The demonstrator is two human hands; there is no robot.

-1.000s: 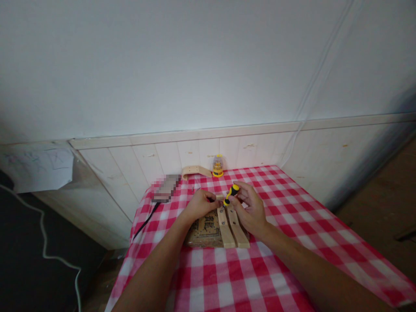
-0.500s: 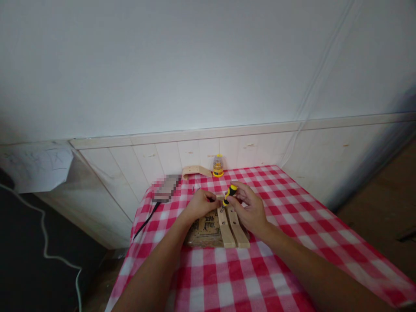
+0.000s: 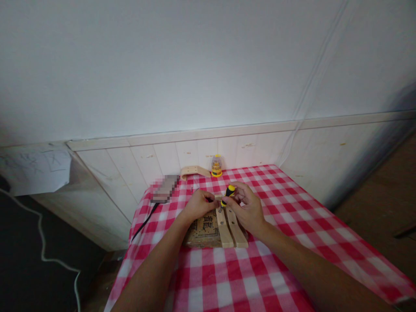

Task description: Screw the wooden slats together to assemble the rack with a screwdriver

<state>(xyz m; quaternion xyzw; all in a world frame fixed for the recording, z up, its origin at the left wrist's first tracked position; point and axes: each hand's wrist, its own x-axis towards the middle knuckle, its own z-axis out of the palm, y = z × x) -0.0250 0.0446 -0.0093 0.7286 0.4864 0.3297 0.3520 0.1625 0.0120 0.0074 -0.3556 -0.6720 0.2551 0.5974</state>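
My right hand (image 3: 249,208) is closed on a yellow-and-black screwdriver (image 3: 230,190), which tilts with its tip down at a hole in the left pale wooden piece (image 3: 224,227). Beside that piece lies a second bent wooden piece (image 3: 238,229) with dark screw holes. Both rest on a brown board (image 3: 204,234) with black printed characters. At the far end of the left piece, my left hand (image 3: 199,203) has its fingers bent together; whether it grips the wood or something small is hidden.
At the back, near the panelled wall, stand a yellow-capped bit holder (image 3: 216,166) and another bent wooden piece (image 3: 195,172). A blurred-out flat object (image 3: 165,189) with a black strap (image 3: 144,222) lies at the left edge. A red-and-white checked cloth (image 3: 260,277) covers the table.
The whole view has shifted slightly, moving things a little left. The screwdriver remains in my right hand at the left wooden piece; its handle leans marginally differently. My left hand stays in place.
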